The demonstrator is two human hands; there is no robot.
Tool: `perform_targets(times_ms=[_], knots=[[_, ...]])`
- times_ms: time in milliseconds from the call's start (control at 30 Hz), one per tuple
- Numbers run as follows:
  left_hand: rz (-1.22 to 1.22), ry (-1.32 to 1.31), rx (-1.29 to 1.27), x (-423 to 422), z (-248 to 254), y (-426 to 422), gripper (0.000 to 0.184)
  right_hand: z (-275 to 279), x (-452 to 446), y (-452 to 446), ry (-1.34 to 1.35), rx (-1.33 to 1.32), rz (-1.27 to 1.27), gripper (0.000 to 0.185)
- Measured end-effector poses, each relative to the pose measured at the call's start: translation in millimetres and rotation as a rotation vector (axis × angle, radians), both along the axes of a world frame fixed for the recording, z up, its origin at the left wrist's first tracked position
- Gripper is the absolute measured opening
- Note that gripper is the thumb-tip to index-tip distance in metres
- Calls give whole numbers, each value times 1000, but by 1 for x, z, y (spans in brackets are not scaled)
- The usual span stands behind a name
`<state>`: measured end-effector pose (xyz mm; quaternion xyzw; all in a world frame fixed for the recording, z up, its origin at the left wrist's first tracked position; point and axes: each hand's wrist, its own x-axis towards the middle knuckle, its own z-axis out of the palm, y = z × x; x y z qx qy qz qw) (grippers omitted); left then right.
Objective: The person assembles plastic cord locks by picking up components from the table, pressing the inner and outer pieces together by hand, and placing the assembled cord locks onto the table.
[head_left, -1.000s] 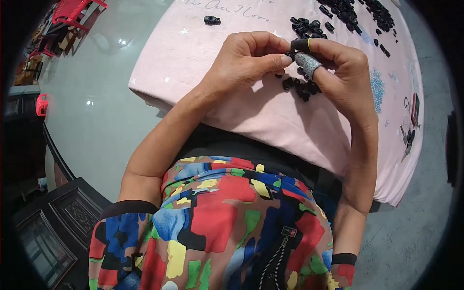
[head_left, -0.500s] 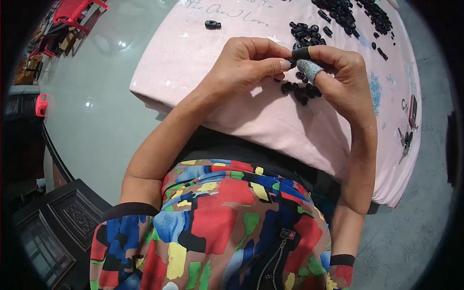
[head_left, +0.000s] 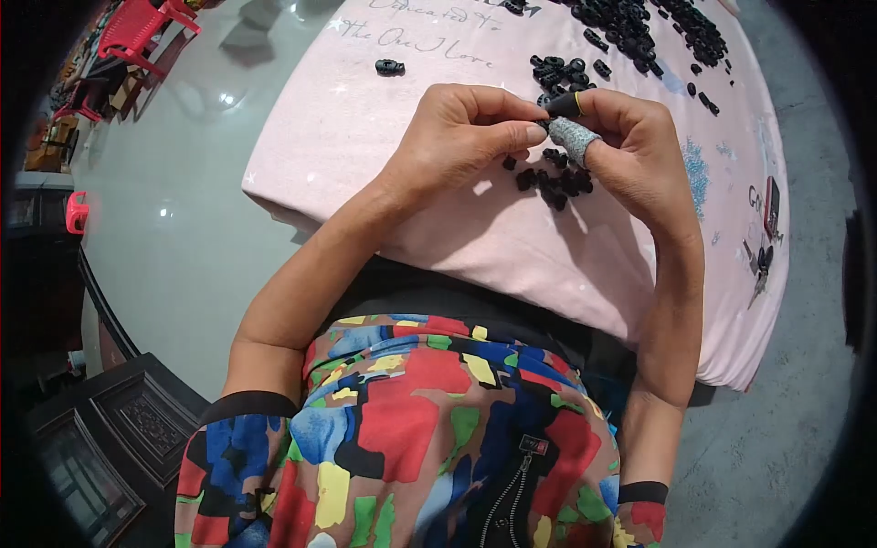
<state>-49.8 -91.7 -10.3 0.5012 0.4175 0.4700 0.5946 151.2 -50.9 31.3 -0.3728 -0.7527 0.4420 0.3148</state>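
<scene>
My left hand (head_left: 466, 132) and my right hand (head_left: 635, 146) meet above the pink cloth. Thumb and forefinger of each are pinched together around a small black plastic piece (head_left: 545, 121), perhaps part of a cord lock; the fingers mostly cover it. A black cover with a yellow edge sits on my right forefinger, and grey wrapping (head_left: 574, 139) on the right thumb. Just below the hands lies a small cluster of black parts (head_left: 554, 185). Beyond them is a pile of black pieces (head_left: 559, 73). One black cord lock (head_left: 390, 68) lies apart, at the left.
Larger heaps of black parts (head_left: 626, 36) spread over the far side of the pink-covered table (head_left: 320, 155). Keys (head_left: 763, 262) and a red-edged object (head_left: 773, 205) lie near its right edge. A red chair (head_left: 146, 36) stands on the floor at the far left.
The view has shifted slightly, so the table appears a little lower and further left. Both hands still pinch at the same spot, with the fingertips slightly closer together.
</scene>
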Motion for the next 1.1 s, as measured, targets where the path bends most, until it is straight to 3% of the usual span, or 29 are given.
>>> perform_targets(times_ms=[533, 733, 867, 1100], knots=[[36, 12, -4, 8, -3, 5, 19, 1, -2, -7, -178, 283, -120, 17], [7, -9, -11, 8, 1, 6, 22, 0, 0, -3, -159, 309, -100, 18], [-18, -88, 39, 8, -7, 12, 22, -1, -1, -2, -62, 155, -144, 18], [1, -74, -49, 6, -1, 11, 21, -8, -4, -6, -112, 335, -159, 23]])
